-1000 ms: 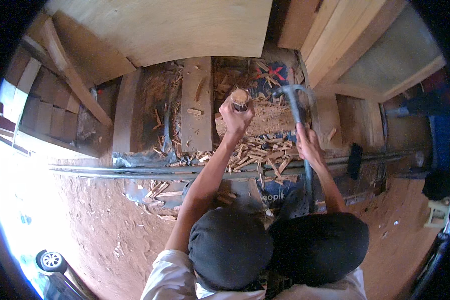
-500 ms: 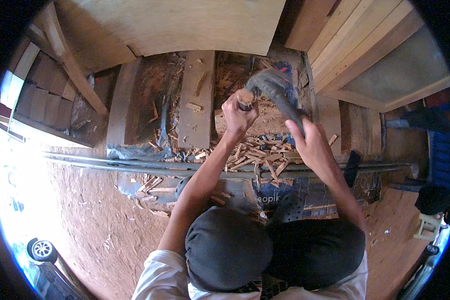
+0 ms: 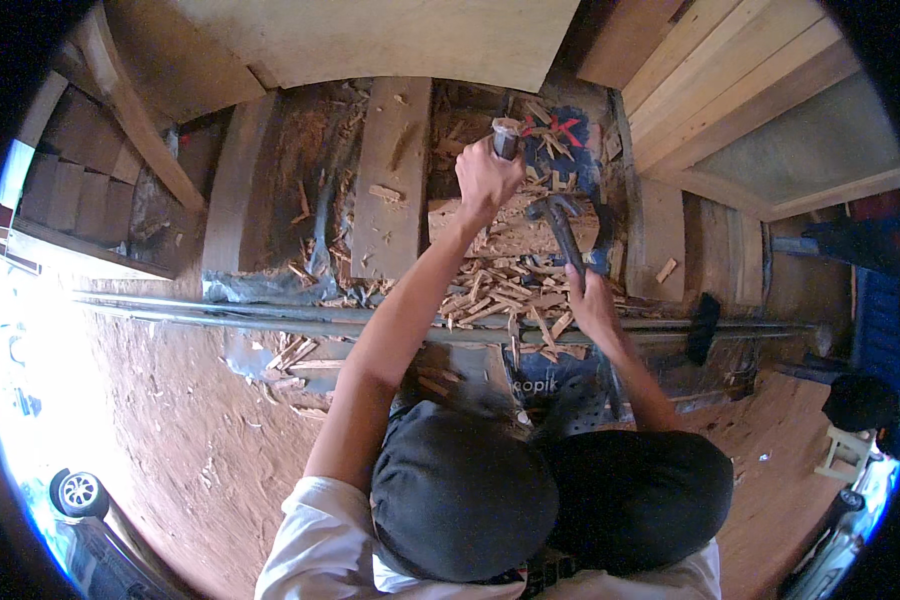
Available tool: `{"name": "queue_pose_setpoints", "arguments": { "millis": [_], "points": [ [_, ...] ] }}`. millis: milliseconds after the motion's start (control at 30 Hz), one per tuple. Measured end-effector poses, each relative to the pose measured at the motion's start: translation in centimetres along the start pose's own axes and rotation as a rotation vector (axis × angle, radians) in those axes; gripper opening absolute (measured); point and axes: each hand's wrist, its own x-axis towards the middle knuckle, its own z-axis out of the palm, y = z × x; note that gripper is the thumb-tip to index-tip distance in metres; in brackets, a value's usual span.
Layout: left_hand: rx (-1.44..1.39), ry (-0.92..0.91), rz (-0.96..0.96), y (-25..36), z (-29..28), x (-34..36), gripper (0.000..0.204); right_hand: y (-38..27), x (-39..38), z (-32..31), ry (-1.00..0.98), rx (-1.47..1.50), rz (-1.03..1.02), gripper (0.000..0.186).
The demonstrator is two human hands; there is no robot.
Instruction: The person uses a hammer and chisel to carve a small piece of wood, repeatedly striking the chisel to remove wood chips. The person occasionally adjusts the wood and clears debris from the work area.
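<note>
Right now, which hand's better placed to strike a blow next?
Right, I'd say. The right hand grips the hammer by its handle; the left hand is occupied, wrapped around a wood-topped tool handle.

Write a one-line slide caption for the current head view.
Left hand gripping a pale-topped handle, right hand holding a hammer, with wood chips scattered about.

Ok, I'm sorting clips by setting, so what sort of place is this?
Probably a woodworking shop: wood chips lie heaped, wooden beams fill the upper right, and the right hand grips a hammer.
</note>
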Motion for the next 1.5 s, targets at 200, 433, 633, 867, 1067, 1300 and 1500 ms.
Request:
{"name": "queue_pose_setpoints", "arguments": {
  "millis": [200,433,633,867,1067,1300,1500],
  "points": [
    [-0.090,0.038,-0.178,-2.0,0.8,-0.7,0.035,1.4,-0.6,1.7,0.037,0.037,0.028,0.038],
    [-0.647,0.608,-0.376,-2.4,-2.0,-0.5,0.027,1.7,-0.6,2.2,0.018,0.109,0.072,0.041],
    [-0.597,0.549,-0.173,-2.5,-1.4,-1.5,0.025,1.8,-0.7,2.5,0.105,0.050,-0.001,0.040],
    [-0.484,0.437,-0.212,-8.0,2.4,-2.8,0.038,2.3,-0.5,3.0,0.150,0.077,-0.064,0.037],
    [-0.722,0.396,-0.124,-10.8,4.5,-3.1,0.040,1.9,-0.6,2.7,0.159,0.098,-0.079,0.035],
    [-0.338,0.502,0.176,-2.2,0.1,-5.1,0.019,2.6,-0.5,3.3,0.205,0.106,-0.110,0.040],
    [-0.405,0.269,0.342,1.4,-2.3,-5.2,0.015,3.0,-0.9,2.1,-0.038,0.497,0.119,0.049]
  ]
}}
